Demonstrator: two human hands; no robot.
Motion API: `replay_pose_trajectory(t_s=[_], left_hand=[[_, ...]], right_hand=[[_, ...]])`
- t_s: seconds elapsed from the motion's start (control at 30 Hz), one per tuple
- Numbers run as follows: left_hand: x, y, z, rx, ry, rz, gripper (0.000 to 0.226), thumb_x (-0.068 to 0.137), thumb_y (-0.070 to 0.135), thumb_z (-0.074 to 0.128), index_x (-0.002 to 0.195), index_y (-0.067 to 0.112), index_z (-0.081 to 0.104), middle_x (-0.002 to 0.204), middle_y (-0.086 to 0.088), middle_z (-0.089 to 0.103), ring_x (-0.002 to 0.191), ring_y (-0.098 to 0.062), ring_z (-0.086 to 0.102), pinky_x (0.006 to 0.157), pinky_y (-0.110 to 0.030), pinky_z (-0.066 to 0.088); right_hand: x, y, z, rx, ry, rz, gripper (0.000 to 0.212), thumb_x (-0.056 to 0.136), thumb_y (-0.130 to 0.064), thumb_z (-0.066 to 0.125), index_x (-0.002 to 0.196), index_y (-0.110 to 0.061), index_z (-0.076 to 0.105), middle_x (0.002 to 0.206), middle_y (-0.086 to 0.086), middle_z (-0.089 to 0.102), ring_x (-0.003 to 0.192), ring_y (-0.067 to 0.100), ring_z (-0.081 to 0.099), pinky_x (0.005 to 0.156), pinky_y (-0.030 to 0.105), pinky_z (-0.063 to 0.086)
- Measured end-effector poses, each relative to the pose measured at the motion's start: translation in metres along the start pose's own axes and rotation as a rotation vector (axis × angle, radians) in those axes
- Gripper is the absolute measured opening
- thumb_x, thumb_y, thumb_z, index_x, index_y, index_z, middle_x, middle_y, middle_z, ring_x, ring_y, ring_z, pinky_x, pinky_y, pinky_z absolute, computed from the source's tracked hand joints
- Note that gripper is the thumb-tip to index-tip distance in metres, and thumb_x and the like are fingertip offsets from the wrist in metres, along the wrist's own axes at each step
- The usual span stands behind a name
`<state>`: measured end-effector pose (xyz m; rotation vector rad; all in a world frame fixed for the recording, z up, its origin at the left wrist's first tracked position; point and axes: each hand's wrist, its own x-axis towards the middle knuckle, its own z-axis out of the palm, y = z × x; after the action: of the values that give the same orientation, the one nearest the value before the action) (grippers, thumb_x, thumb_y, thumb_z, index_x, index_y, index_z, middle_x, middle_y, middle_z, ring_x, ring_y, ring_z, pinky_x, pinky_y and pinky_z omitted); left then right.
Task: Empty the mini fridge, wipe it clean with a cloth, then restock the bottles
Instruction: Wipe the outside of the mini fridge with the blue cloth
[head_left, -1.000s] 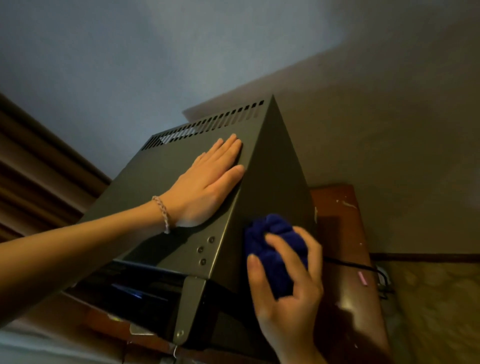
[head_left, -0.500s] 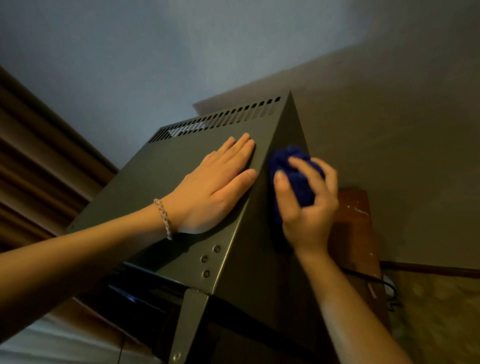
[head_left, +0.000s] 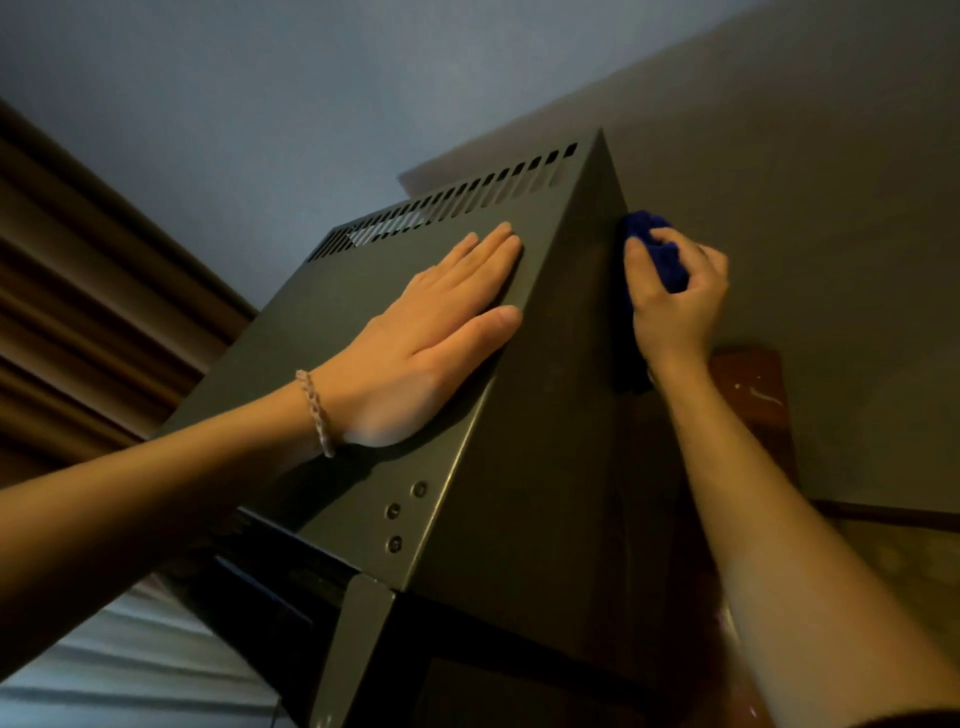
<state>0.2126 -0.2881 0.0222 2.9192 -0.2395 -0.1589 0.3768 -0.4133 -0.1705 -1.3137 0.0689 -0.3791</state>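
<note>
The dark grey mini fridge (head_left: 519, 467) fills the middle of the view, seen from above its top front corner. My left hand (head_left: 431, 338) lies flat on the fridge's top panel, fingers straight, a braided bracelet on the wrist. My right hand (head_left: 675, 301) grips a bunched blue cloth (head_left: 657, 249) and presses it against the fridge's right side wall, near the back upper edge. No bottles are in view, and the fridge's inside is hidden.
A row of vent slots (head_left: 457, 208) runs along the back of the top panel. A reddish wooden surface (head_left: 758, 395) carries the fridge on the right. Brown curtains (head_left: 78, 312) hang at the left, and a plain wall stands close behind.
My right hand has carried the blue cloth up and back along the fridge's right side, from the lower front to the upper rear. My left hand stays flat on top.
</note>
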Motion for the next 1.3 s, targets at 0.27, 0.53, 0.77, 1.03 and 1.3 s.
replay_pose_trajectory(t_s=[0.27,0.53,0.77,1.03,1.3], left_hand=[[-0.001,0.002,0.001,-0.018,0.001,0.001,0.079,0.089,0.066,0.023,0.158,0.03,0.011,0.165,0.018,0.004,0.15,0.003,0.0,0.126,-0.04,0.004],[-0.006,0.003,0.0,-0.016,-0.021,0.012,0.091,0.077,0.076,0.019,0.157,0.033,0.007,0.164,0.02,0.001,0.149,0.004,-0.001,0.125,-0.031,0.001],[-0.004,0.005,0.0,-0.034,-0.034,-0.014,0.093,0.075,0.076,0.02,0.156,0.034,0.004,0.163,0.022,-0.003,0.148,0.007,-0.004,0.123,-0.025,-0.001],[-0.006,0.013,0.006,-0.129,0.046,-0.067,0.076,0.075,0.077,0.028,0.144,0.052,0.01,0.158,0.033,0.005,0.145,0.014,0.001,0.12,-0.022,0.005],[-0.001,0.021,0.006,-0.064,0.047,-0.075,0.071,0.076,0.072,0.033,0.141,0.054,0.011,0.158,0.034,0.005,0.143,0.018,0.002,0.112,-0.004,0.004]], right_hand=[[-0.17,-0.003,-0.055,-0.075,0.045,-0.142,0.03,0.084,-0.048,0.067,0.109,-0.033,0.067,0.123,0.006,0.055,0.112,0.011,0.056,0.099,0.022,0.042],[-0.278,-0.027,-0.085,-0.039,0.0,-0.079,0.032,0.087,-0.059,0.063,0.106,-0.034,0.071,0.128,-0.006,0.05,0.115,0.006,0.057,0.097,0.014,0.041],[-0.262,-0.015,-0.081,0.003,-0.014,-0.108,0.029,0.085,-0.054,0.068,0.106,-0.034,0.072,0.128,-0.001,0.052,0.114,0.006,0.057,0.096,0.012,0.04],[-0.141,0.025,-0.048,-0.04,0.023,-0.124,0.035,0.084,-0.047,0.067,0.11,-0.023,0.072,0.121,0.011,0.057,0.108,0.011,0.057,0.097,0.019,0.041],[-0.017,0.08,-0.026,-0.055,0.031,-0.023,0.053,0.081,-0.055,0.062,0.116,-0.017,0.072,0.121,0.017,0.056,0.106,0.012,0.055,0.091,0.005,0.035]])
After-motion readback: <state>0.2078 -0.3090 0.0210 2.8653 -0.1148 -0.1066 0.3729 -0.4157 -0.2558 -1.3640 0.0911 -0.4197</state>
